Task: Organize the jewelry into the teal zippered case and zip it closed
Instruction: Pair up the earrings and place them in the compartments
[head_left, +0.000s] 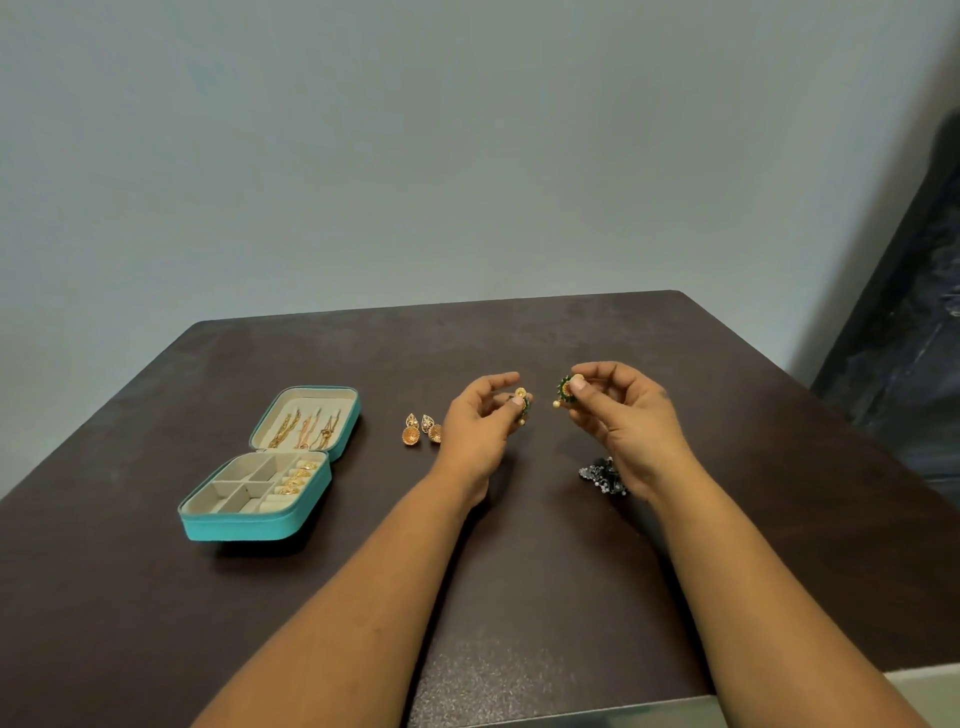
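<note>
The teal zippered case (244, 526) lies open on the left of the dark table (519, 571). Gold chains (306, 428) hang in its raised lid, and gold rings (297, 478) sit in the right slots of its tray. Above the table's middle, my left hand (480, 423) pinches a green and gold earring (523, 401). My right hand (626, 415) pinches its matching earring (566, 388), a pearl drop hanging below. A pair of gold jhumka earrings (422, 429) lies on the table left of my left hand. Dark silver beaded jewelry (602, 474) lies partly hidden under my right wrist.
The table's far edge meets a pale wall (467, 156). A dark object (914, 312) stands off the table's right side. The near table edge runs across the bottom of the view, with pale floor (924, 686) at the lower right.
</note>
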